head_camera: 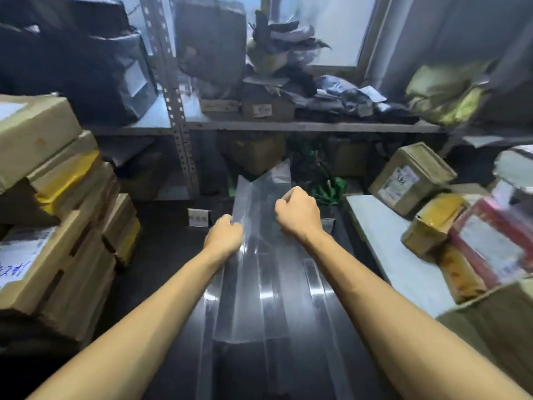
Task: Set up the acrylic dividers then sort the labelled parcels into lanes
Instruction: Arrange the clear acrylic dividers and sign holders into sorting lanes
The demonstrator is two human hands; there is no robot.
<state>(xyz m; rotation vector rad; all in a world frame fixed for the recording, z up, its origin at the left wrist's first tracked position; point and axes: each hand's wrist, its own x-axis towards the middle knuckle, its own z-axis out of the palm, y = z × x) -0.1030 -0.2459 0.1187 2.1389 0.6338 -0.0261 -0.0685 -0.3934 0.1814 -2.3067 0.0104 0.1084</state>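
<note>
A long clear acrylic divider (259, 284) stretches away from me over the dark table (167, 255), angled and lifted between my hands. My left hand (223, 236) grips its left edge. My right hand (298, 212) is closed on its right edge, a little farther away. More clear acrylic strips (315, 281) lie on the table beneath it. A small white lane label stand (198, 217) sits on the table just left of my left hand. Labelled cardboard parcels (411, 176) rest on a white board at the right.
Stacked cardboard boxes (54, 215) crowd the table's left side. A white board (395, 255) at the right carries boxes and a red parcel (496, 241). A metal shelf (288, 127) loaded with bags and boxes runs across the back, with more boxes beneath it.
</note>
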